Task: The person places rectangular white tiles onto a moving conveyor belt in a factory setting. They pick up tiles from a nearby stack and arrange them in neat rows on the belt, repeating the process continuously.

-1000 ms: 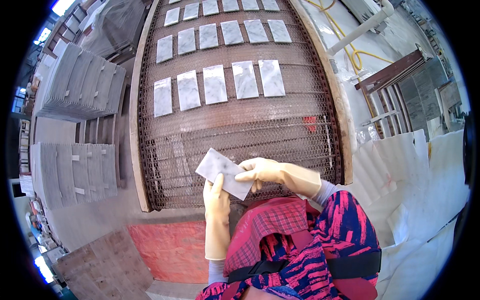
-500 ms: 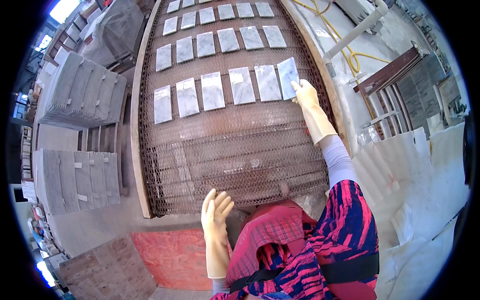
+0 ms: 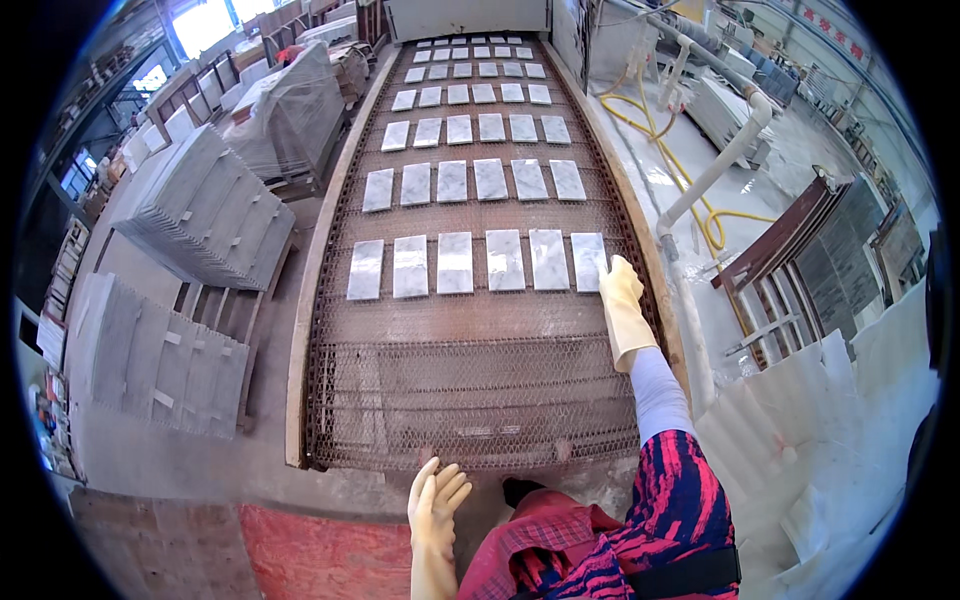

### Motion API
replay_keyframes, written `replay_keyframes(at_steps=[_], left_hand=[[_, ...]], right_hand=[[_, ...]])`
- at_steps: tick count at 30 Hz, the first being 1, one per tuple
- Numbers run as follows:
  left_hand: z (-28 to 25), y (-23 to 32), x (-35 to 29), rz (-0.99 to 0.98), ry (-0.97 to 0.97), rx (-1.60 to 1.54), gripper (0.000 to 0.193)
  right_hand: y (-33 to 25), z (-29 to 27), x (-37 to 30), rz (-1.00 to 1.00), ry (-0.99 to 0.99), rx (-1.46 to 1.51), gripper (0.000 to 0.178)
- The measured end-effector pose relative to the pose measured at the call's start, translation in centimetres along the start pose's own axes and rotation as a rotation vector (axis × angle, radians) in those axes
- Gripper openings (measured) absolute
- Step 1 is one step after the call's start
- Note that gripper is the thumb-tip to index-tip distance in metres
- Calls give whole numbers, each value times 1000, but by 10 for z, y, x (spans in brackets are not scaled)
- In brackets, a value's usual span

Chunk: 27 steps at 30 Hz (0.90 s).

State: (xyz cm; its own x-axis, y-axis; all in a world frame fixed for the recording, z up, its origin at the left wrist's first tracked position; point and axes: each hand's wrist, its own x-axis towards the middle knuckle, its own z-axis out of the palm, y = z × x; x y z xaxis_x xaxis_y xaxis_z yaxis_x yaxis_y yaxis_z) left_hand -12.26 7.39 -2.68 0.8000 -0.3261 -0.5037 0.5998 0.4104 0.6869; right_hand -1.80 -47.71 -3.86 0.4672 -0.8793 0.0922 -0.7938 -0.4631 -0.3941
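Observation:
Rows of white-grey marble tiles lie flat on a brown wire-mesh conveyor belt (image 3: 480, 395). At the right end of the nearest row, my gloved right hand (image 3: 624, 300) is closed at the right edge of a marble tile (image 3: 587, 260); its fingertips are partly hidden. That tile lies roughly in line with the neighbouring tile (image 3: 549, 260). My gloved left hand (image 3: 436, 512) is just off the belt's near end, open, with its fingers stretched out and nothing in it.
Wooden rails (image 3: 332, 260) edge the belt. On the left are stacks of grey slabs (image 3: 205, 205) on pallets, and a red board (image 3: 325, 550) lies near my left arm. To the right are a yellow hose (image 3: 690, 185), a pale pipe (image 3: 720, 155) and white sheeting (image 3: 800, 440).
My right hand has brought the last tile from a slight tilt into line with its row. The view has tipped up, showing more of the far belt. My left hand stays open.

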Motion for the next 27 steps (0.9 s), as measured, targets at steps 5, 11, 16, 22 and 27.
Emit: replay_keyframes(at_steps=[5, 11, 16, 22, 27], left_hand=[[-22, -10, -53, 76, -3, -55, 49], [-85, -34, -166, 325, -187, -129, 45], [-130, -51, -290, 562, -197, -20, 60], [-187, -101, -401, 696, -171, -135, 66], [-214, -129, -462, 757, -93, -191, 76]], right_hand=[[-18, -39, -118, -210, -117, 174, 42], [-2, -31, -343, -547, -371, 470, 40], [22, -44, -517, -765, -660, 480, 38], [46, -79, -634, -987, -850, 392, 36], [54, -90, -677, -1156, -932, 336, 37]])
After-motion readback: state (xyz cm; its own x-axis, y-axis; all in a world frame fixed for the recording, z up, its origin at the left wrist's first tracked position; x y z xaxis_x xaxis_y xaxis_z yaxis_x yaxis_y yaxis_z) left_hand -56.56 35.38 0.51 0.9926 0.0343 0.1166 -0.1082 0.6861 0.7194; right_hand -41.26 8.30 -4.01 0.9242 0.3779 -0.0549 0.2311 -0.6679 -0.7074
